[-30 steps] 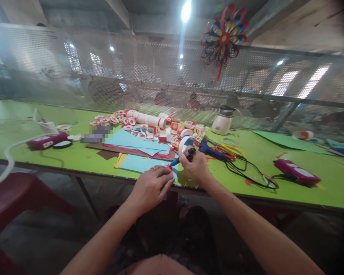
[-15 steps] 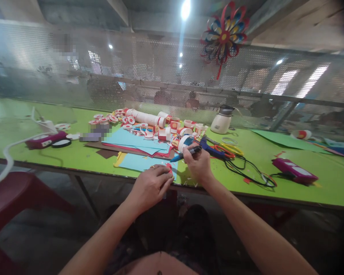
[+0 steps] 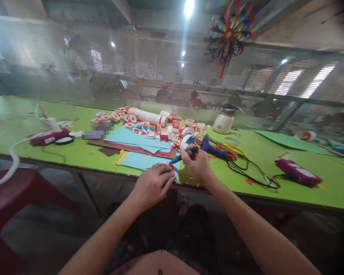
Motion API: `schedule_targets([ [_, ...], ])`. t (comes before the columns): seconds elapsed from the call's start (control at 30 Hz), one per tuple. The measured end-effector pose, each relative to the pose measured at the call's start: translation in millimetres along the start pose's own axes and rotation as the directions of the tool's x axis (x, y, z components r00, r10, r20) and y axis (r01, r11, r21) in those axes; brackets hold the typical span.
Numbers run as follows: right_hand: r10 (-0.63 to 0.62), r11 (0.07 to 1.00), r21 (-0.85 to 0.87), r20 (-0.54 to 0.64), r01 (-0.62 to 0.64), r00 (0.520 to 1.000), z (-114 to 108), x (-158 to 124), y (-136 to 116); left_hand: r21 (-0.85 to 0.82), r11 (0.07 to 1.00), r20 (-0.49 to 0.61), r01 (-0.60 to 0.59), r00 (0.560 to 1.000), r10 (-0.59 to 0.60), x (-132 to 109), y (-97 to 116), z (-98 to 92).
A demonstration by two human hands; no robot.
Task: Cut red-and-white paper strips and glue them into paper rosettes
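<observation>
My right hand [image 3: 199,164] is closed around a marker [image 3: 186,154] with a blue barrel and black end. The marker's tip points down-left and meets or nearly meets a small red paper piece [image 3: 171,166]. At the table's front edge, my left hand [image 3: 154,181] has its fingers together and bent over that red piece, holding it against a light blue sheet [image 3: 137,160]. Much of the piece is hidden under the fingers. Just beyond my right hand lies a white-and-red paper cup [image 3: 187,142] on its side.
Behind the hands are stacked coloured sheets [image 3: 134,138], a long stack of paper cups [image 3: 147,117] and cut cup pieces. On the right lie a blue glue gun [image 3: 213,149], tangled cords and a purple power strip [image 3: 298,172]. A white jug [image 3: 224,120] stands farther back.
The marker's tip has come down onto or close to the red piece. My left hand stays over it. The whole view has shifted slightly.
</observation>
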State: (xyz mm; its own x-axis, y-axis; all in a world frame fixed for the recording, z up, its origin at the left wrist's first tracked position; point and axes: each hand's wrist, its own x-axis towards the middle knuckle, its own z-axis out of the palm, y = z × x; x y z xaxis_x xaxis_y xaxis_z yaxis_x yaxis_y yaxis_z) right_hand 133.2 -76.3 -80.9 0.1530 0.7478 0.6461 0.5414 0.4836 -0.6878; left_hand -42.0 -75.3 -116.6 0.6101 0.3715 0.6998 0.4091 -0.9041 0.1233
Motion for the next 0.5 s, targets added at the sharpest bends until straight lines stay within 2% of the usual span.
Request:
schedule_targets([
  [0.5, 0.005, 0.999, -0.050, 0.018, -0.004, 1.000, -1.1, 0.2, -0.9, -0.001, 1.000, -0.005, 0.004, 1.000, -0.004, 0.6, 0.0, -0.2],
])
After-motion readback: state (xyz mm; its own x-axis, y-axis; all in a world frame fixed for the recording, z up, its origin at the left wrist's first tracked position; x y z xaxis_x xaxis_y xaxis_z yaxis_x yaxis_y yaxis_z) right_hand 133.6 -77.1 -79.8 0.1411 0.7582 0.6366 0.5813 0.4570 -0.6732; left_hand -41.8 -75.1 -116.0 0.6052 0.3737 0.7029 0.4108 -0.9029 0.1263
